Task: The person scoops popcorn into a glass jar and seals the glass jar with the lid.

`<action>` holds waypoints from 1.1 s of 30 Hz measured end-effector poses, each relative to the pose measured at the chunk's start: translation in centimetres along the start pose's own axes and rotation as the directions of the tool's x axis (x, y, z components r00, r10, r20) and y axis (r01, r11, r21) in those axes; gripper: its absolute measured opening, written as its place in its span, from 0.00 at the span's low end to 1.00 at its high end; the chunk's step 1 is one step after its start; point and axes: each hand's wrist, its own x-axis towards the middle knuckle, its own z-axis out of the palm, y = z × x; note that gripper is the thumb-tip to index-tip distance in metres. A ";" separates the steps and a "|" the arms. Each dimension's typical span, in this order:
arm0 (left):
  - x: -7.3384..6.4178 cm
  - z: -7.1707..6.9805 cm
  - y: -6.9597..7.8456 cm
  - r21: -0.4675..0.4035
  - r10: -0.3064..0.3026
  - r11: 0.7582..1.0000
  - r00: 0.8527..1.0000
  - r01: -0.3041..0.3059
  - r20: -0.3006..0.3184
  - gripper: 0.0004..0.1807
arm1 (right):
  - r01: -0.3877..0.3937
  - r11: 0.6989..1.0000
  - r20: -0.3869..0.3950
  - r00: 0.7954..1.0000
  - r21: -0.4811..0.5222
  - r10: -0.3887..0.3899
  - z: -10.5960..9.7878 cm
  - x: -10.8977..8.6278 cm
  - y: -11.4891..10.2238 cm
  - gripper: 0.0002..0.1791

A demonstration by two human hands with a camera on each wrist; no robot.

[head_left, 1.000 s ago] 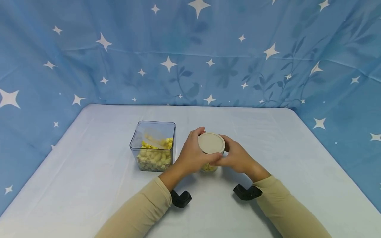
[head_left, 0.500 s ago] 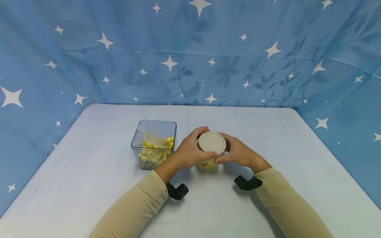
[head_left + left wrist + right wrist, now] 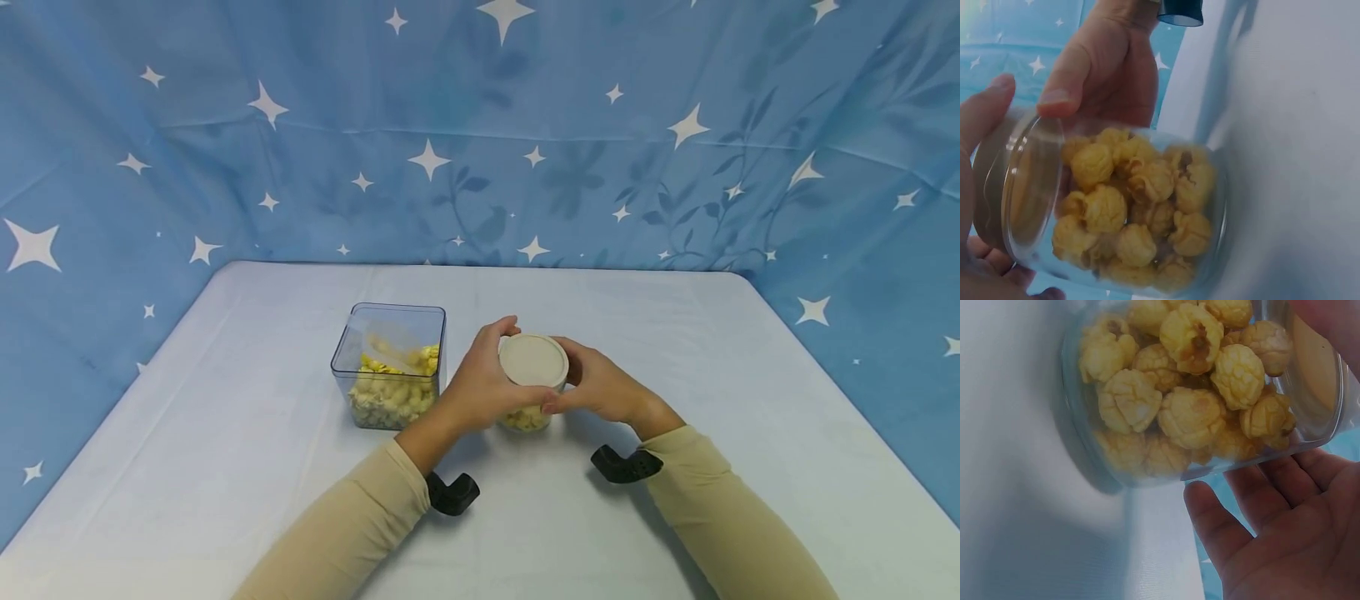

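A clear jar (image 3: 1135,206) of popcorn stands upright on the table, capped with a beige lid (image 3: 533,361). My left hand (image 3: 491,375) grips the lid from the left, its thumb along the near rim and its fingers curving round the far side. From the right, my right hand (image 3: 606,385) holds the jar around its upper part, thumb in front and fingers behind. In the head view the two thumbs meet at the front of the jar. The popcorn (image 3: 1191,419) fills much of the jar in the right wrist view.
Left of the jar stands an open, clear square container (image 3: 388,375) with more popcorn and a translucent whitish piece inside. A white cloth (image 3: 247,400) covers the table. Behind it hangs a blue curtain (image 3: 330,125) with white stars.
My left hand drew back round the lid, then turned forward again, its thumb now reaching the right thumb. The jar has stayed nearly in place, and the right hand has barely moved.
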 end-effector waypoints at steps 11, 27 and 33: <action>0.0 -0.8 0.2 0.071 0.048 0.996 0.999 -0.049 0.022 0.51 | 0.029 1.000 -0.012 1.000 -0.001 -0.029 0.2 0.2 0.1 0.49; -0.9 -1.1 0.8 0.009 0.053 0.999 0.998 -0.053 0.039 0.51 | 0.011 0.993 -0.145 0.989 -0.114 -0.028 1.7 -0.2 0.8 0.45; -1.7 -2.3 3.3 0.048 0.144 0.989 0.989 -0.142 -0.022 0.47 | -0.039 0.978 -0.231 0.973 -0.205 -0.009 2.3 0.1 0.3 0.48</action>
